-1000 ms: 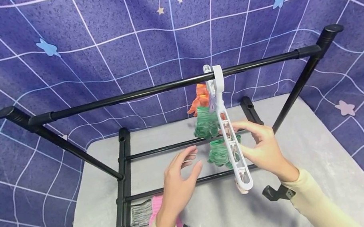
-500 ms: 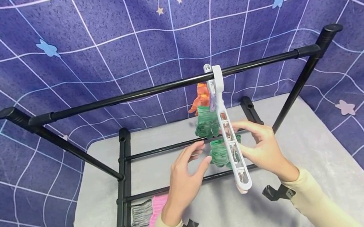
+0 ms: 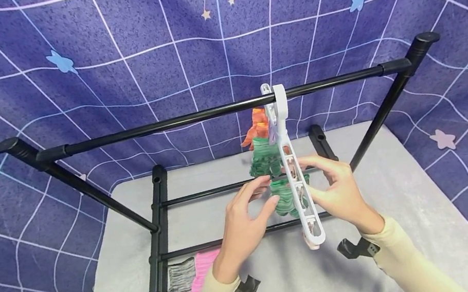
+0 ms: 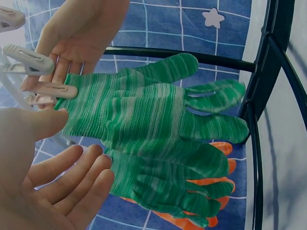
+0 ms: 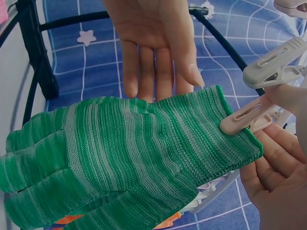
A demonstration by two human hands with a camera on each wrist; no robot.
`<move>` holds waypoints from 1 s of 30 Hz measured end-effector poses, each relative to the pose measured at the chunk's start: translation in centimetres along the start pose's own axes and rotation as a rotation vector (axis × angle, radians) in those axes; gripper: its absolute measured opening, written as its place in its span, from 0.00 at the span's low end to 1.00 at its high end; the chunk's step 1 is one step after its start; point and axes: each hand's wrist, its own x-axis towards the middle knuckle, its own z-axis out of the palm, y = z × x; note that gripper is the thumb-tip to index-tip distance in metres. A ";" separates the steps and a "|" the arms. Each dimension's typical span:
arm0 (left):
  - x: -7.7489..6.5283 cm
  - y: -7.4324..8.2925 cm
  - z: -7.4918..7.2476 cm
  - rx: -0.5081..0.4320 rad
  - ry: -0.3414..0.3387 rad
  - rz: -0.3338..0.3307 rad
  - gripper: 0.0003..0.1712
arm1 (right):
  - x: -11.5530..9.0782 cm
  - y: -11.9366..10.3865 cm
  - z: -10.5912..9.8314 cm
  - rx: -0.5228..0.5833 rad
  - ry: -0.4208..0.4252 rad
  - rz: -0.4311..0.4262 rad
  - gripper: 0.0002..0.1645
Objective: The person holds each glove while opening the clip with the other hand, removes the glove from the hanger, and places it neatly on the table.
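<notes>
A white clip hanger [image 3: 282, 106] hangs from the black rail [image 3: 173, 123]. From its pinkish clip [image 5: 247, 115] hangs a green striped knit glove [image 4: 144, 115], caught at the cuff. My right hand [image 3: 337, 185] pinches that clip's end, thumb on top and fingers behind, beside the cuff. My left hand [image 3: 247, 222] is on the glove's other side, thumb and fingers spread and relaxed, with the thumb tip close to the cuff; whether it touches is hard to tell. Another green glove [image 4: 163, 177] and an orange glove [image 3: 258, 123] hang farther back.
Black and white knit gloves [image 3: 182, 291] and a pink glove [image 3: 204, 271] lie on the grey table [image 3: 286, 283] at the front left. Black uprights [image 3: 95, 186] and low crossbars [image 3: 223, 188] frame the rack. Behind it hangs a blue checked curtain [image 3: 156, 76]. A grey clip [image 5: 278, 62] sits beside the pinkish one.
My left hand has moved right and slightly up toward the nearest green glove. The right hand has stayed at the clip, and the hanger has barely moved.
</notes>
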 end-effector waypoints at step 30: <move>0.9 0.9 1.0 0.056 -0.009 0.045 0.20 | 0.0 0.0 0.2 -0.004 0.011 -0.024 0.28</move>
